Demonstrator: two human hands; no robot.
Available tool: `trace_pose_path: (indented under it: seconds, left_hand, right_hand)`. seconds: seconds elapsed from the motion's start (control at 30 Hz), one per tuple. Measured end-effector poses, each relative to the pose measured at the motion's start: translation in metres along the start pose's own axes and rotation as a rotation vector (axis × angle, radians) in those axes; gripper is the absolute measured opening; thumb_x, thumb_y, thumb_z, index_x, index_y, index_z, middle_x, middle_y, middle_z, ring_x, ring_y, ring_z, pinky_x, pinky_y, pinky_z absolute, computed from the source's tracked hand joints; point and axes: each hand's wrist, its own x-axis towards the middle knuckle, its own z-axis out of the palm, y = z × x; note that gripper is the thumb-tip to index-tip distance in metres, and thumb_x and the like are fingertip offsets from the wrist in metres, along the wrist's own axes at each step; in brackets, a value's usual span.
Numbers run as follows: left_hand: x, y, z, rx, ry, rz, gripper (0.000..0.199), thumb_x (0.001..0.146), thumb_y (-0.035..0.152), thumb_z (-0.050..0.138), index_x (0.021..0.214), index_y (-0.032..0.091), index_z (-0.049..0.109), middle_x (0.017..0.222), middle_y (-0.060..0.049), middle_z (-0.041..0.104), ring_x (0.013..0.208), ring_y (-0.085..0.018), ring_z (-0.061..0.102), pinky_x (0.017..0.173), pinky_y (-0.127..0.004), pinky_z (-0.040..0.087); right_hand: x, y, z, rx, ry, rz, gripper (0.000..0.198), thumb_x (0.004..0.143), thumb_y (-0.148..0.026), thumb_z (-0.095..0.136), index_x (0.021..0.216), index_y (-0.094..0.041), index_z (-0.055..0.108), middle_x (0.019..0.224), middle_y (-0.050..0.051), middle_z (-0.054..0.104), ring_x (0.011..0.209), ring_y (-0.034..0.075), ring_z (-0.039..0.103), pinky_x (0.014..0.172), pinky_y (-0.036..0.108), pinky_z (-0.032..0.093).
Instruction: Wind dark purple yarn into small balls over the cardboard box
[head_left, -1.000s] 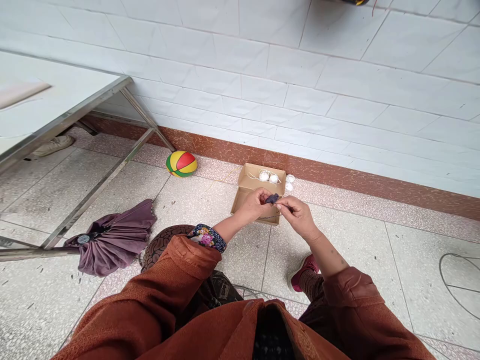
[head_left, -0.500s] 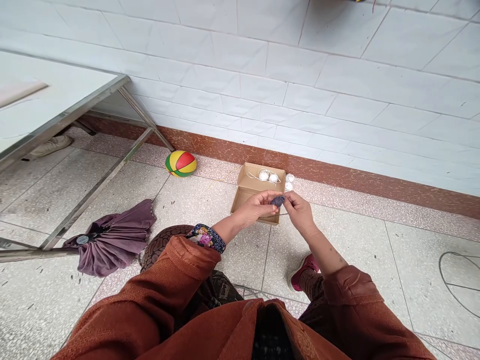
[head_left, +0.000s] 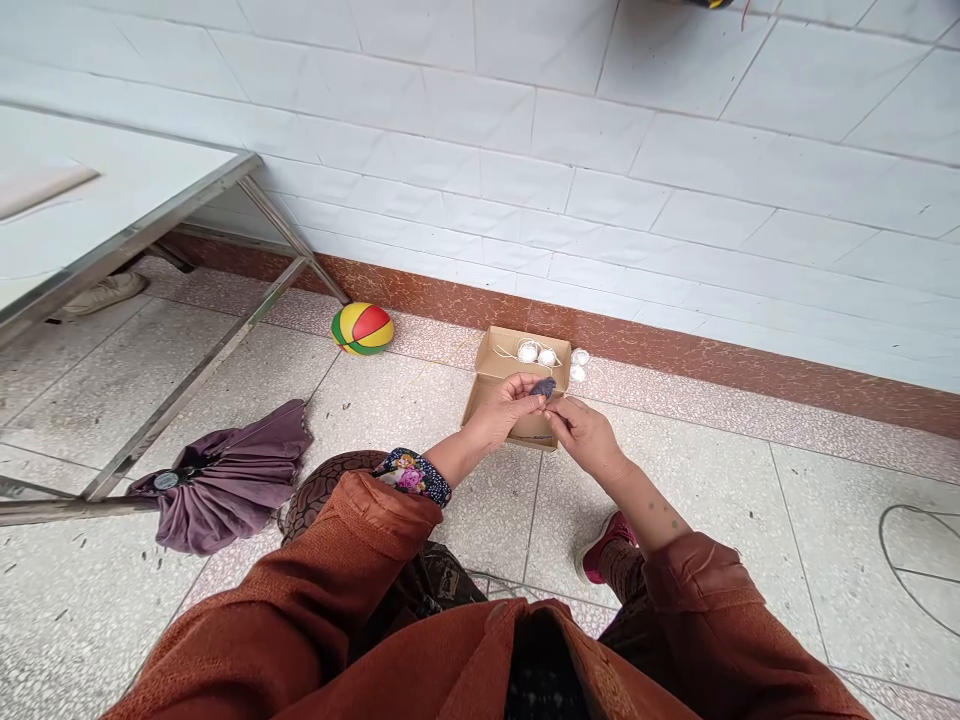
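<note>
My left hand [head_left: 501, 413] is closed round a small ball of dark grey yarn [head_left: 543, 388], held above an open cardboard box [head_left: 487, 384]. Just below the ball, my right hand [head_left: 586, 432] has its thumb and fingers pinched together on the yarn's strand, which is mostly hidden by the fingers. A bit of dark strand [head_left: 534, 437] shows against the box's near side. In the raised lid lie two white yarn balls [head_left: 528, 351] with loose ends. More white balls [head_left: 578, 365] rest on the floor just right of the lid.
A red, yellow and green ball [head_left: 362, 329] sits by the leg of a metal-framed table [head_left: 187, 190] on the left. A folded purple umbrella [head_left: 225, 475] lies on the floor. A thin wire loop [head_left: 885, 540] is at the right, and the tiled wall [head_left: 637, 220] stands behind the box.
My right hand has moved from the ball's right end to below it, down and slightly left. The yarn ball has tilted more upright and shifted a little up and left in my left hand.
</note>
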Motion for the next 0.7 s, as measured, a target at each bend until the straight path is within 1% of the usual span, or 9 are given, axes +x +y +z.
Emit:
trace_pose_path:
  seconds: [0.07, 0.13, 0.2, 0.27, 0.33, 0.4, 0.47, 0.57, 0.7]
  left_hand:
    - [0.001, -0.001, -0.001, 0.128, 0.035, 0.029, 0.037, 0.073, 0.028, 0.086, 0.106, 0.017, 0.072, 0.100, -0.004, 0.074, 0.086, -0.013, 0.064, 0.086, -0.030, 0.051]
    - [0.001, -0.001, -0.001, 0.234, 0.025, 0.033, 0.034, 0.074, 0.026, 0.086, 0.104, 0.016, 0.074, 0.100, -0.006, 0.076, 0.088, -0.015, 0.066, 0.086, -0.031, 0.051]
    - [-0.001, 0.000, 0.000, 0.306, -0.027, 0.043, 0.034, 0.075, 0.028, 0.085, 0.106, 0.016, 0.076, 0.102, -0.007, 0.076, 0.089, -0.017, 0.067, 0.086, -0.032, 0.052]
    - [-0.004, 0.001, 0.001, 0.335, -0.108, 0.053, 0.034, 0.077, 0.030, 0.084, 0.108, 0.017, 0.077, 0.103, -0.007, 0.077, 0.090, -0.017, 0.068, 0.085, -0.032, 0.052]
    - [-0.006, 0.002, 0.002, 0.305, -0.191, 0.038, 0.035, 0.077, 0.030, 0.084, 0.109, 0.017, 0.078, 0.104, -0.007, 0.078, 0.090, -0.017, 0.069, 0.087, -0.033, 0.052]
    - [-0.008, 0.002, 0.003, 0.221, -0.259, -0.015, 0.039, 0.077, 0.031, 0.085, 0.112, 0.017, 0.077, 0.105, -0.007, 0.078, 0.092, -0.017, 0.070, 0.088, -0.034, 0.053]
    - [-0.010, 0.002, 0.003, 0.134, -0.287, -0.071, 0.043, 0.078, 0.033, 0.086, 0.116, 0.017, 0.075, 0.107, -0.009, 0.078, 0.096, -0.019, 0.073, 0.089, -0.035, 0.054]
    - [-0.010, 0.002, 0.004, 0.056, -0.256, -0.118, 0.046, 0.076, 0.032, 0.087, 0.117, 0.017, 0.075, 0.108, -0.010, 0.078, 0.098, -0.020, 0.074, 0.087, -0.034, 0.053]
    - [-0.010, 0.002, 0.005, 0.000, -0.195, -0.140, 0.042, 0.075, 0.028, 0.086, 0.114, 0.017, 0.076, 0.111, -0.010, 0.077, 0.098, -0.019, 0.074, 0.084, -0.030, 0.050]
  right_hand:
    - [-0.001, -0.004, -0.003, 0.025, -0.040, -0.062, 0.020, 0.102, -0.030, 0.054, 0.098, -0.026, 0.074, 0.090, 0.006, 0.073, 0.083, 0.022, 0.068, 0.073, 0.032, 0.054]
    - [0.000, -0.007, -0.007, 0.073, -0.049, -0.098, 0.020, 0.103, -0.032, 0.056, 0.097, -0.026, 0.074, 0.089, 0.005, 0.072, 0.081, 0.021, 0.068, 0.074, 0.032, 0.054]
    - [0.002, -0.008, -0.011, 0.126, -0.008, -0.096, 0.021, 0.103, -0.033, 0.056, 0.097, -0.026, 0.074, 0.089, 0.005, 0.072, 0.082, 0.021, 0.068, 0.076, 0.033, 0.055]
    - [0.005, -0.007, -0.016, 0.160, 0.067, -0.061, 0.021, 0.103, -0.034, 0.056, 0.096, -0.026, 0.073, 0.089, 0.006, 0.072, 0.084, 0.022, 0.068, 0.078, 0.035, 0.055]
    - [0.007, -0.004, -0.018, 0.164, 0.142, -0.002, 0.021, 0.103, -0.035, 0.057, 0.093, -0.025, 0.072, 0.087, 0.006, 0.072, 0.084, 0.023, 0.067, 0.080, 0.036, 0.055]
    - [0.009, -0.001, -0.019, 0.150, 0.194, 0.066, 0.021, 0.102, -0.036, 0.056, 0.091, -0.025, 0.070, 0.087, 0.006, 0.072, 0.084, 0.023, 0.066, 0.080, 0.037, 0.055]
    - [0.009, 0.001, -0.017, 0.136, 0.225, 0.117, 0.022, 0.101, -0.037, 0.055, 0.088, -0.025, 0.068, 0.086, 0.005, 0.071, 0.083, 0.022, 0.065, 0.080, 0.036, 0.054]
    - [0.008, 0.001, -0.012, 0.132, 0.251, 0.158, 0.022, 0.101, -0.037, 0.054, 0.086, -0.025, 0.065, 0.084, 0.004, 0.069, 0.081, 0.021, 0.064, 0.079, 0.035, 0.053]
    - [0.007, 0.001, -0.009, 0.143, 0.255, 0.193, 0.021, 0.101, -0.036, 0.053, 0.086, -0.024, 0.064, 0.081, 0.003, 0.067, 0.077, 0.020, 0.062, 0.076, 0.033, 0.051]
